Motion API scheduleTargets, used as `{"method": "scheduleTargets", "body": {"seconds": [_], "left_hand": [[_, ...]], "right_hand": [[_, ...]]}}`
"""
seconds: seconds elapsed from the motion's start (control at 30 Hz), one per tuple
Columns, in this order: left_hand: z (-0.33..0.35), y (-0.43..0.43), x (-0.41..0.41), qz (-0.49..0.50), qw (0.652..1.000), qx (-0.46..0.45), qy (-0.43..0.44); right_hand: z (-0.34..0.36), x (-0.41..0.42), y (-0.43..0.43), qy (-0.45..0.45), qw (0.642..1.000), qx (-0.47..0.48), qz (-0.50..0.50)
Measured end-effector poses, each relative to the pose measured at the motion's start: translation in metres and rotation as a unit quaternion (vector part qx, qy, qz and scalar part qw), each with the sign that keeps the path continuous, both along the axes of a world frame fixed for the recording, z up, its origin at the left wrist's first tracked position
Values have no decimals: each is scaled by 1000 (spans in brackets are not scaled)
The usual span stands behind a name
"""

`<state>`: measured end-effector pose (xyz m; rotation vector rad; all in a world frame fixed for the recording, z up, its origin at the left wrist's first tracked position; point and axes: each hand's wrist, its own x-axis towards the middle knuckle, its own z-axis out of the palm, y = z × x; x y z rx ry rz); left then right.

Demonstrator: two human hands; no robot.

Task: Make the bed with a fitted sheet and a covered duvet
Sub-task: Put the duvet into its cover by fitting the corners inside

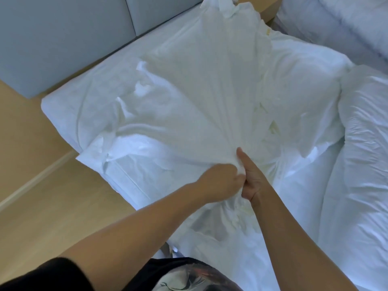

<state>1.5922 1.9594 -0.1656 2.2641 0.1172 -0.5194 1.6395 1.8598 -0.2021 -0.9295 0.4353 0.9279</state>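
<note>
Both fists, left hand (220, 182) and right hand (251, 181), clench a bunched edge of the thin white fabric sheet (199, 91), fanned out over the white mattress (69, 95). Looks light, limp, crease-prone: better hold is two corners, hands apart.

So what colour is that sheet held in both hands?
The sheet is white, with faint yellowish patches; the head view shows it best.

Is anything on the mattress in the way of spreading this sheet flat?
Yes: the bunched duvet lies along the right side of the mattress, beside the sheet that the left hand and right hand grip. Nothing else visible blocks it.
</note>
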Motion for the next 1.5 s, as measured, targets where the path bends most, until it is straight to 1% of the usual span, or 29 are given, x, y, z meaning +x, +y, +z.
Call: {"method": "scheduleTargets", "body": {"seconds": [0.03,0.07,0.1,0.13,0.2,0.23,0.3,0.33,0.4,0.5,0.53,0.6,0.7,0.73,0.77,0.83,0.87,0.9,0.93,0.97,1.03,1.1,1.2,1.23,1.3,1.37,1.43,1.47,1.5], "left_hand": [[-2,1,-6,-19,999,-28,30],[-2,7,-8,-3,994,-82,71],[-3,16,-7,52,981,-150,111],[-3,29,-3,142,955,-216,148],[-11,51,5,327,863,-312,225],[-19,56,5,380,817,-349,257],[-32,51,4,420,754,-420,281],[-38,44,6,436,733,-447,271],[-43,31,15,470,710,-472,228],[-43,26,21,535,720,-425,124],[-42,25,15,541,724,-413,115],[-43,21,-9,535,729,-397,156],[-54,22,-55,470,757,-355,283],[-59,26,-62,446,773,-324,315],[-62,32,-64,424,800,-272,326],[-72,49,-55,380,873,-128,277],[-73,55,-47,350,902,-74,240],[-72,59,-39,333,918,-40,210],[-71,61,-31,330,923,-42,196],[-70,60,-25,336,917,-85,197],[-68,49,-16,351,885,-206,227],[-68,34,-10,355,856,-291,236],[-69,14,-7,390,834,-360,154],[-70,13,-10,392,839,-357,127],[-71,21,-27,380,873,-294,86],[-74,36,-51,335,927,-152,75],[-72,49,-71,201,970,-14,134],[-71,51,-77,113,980,42,159],[-71,53,-77,84,980,73,164]], "right_hand": [[-2,1,-2,-3,1000,-9,2],[-3,3,-3,-1,1000,-17,3],[-2,5,-4,-2,1000,-16,0],[-2,6,-5,-5,1000,-9,-7],[-4,9,-7,0,999,10,-32],[-4,8,-8,1,999,13,-38],[-6,4,-9,-5,1000,6,-10],[-7,2,-9,-11,1000,-4,15],[-8,0,-12,-19,999,-29,40],[-5,3,-12,-13,1000,-23,12],[-4,5,-11,-16,1000,-10,-10],[-6,11,-8,-28,998,24,-58],[-14,7,1,-15,993,66,-94],[-18,1,4,-3,993,71,-96],[-21,-6,6,4,993,81,-91],[-25,-17,10,0,992,103,-69],[-25,-19,10,-9,993,101,-58],[-25,-19,10,-15,995,88,-45],[-25,-17,9,-18,997,68,-32],[-25,-15,8,-21,998,49,-18],[-26,-13,7,-17,1000,0,13],[-27,-14,6,-1,998,-53,42],[-26,-16,10,5,985,-148,85],[-26,-16,11,15,985,-156,77],[-27,-15,13,35,987,-150,39],[-27,-11,14,36,993,-109,-3],[-29,-12,13,36,997,-62,-33],[-30,-15,14,41,998,-37,-42],[-31,-19,15,40,998,-16,-47]]}}
